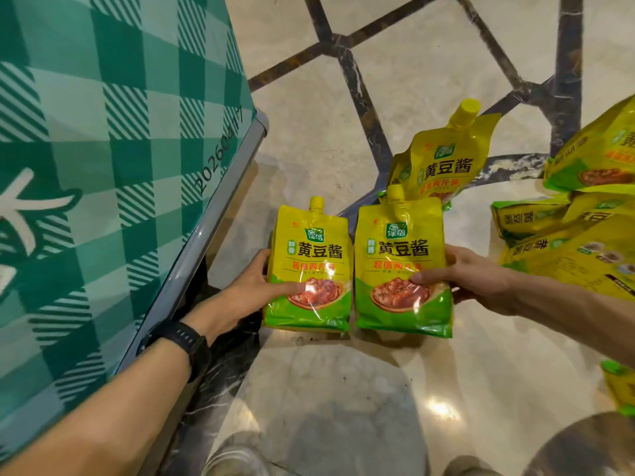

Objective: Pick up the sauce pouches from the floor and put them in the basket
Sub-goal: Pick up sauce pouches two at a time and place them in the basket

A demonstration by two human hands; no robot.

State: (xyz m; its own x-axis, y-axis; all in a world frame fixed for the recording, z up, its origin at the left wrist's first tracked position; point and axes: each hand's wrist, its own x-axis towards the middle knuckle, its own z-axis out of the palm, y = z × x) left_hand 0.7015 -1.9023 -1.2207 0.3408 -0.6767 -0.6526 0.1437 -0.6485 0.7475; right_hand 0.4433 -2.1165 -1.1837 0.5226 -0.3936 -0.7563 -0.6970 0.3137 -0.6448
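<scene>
green checked cloth covers the basket (103, 166) on the left. the left hand (254, 286) pinches one sauce pouch (309, 269), standing tall, cap up. the right hand (470, 280) pinches a second pouch (402, 266) beside it. the basket lies left, so the left hand is nearer. more pouches (563, 235) wait on the floor (343, 389), right.

Head view: looking steeply down from above, wide-angle, edges bending.
Facing: pointing forward over the floor (429, 80).
Nearness: sitting close, framing both forearms from the bottom corners.
Left edge: skimming the basket (103, 166).
Shared views: showing one view only.
</scene>
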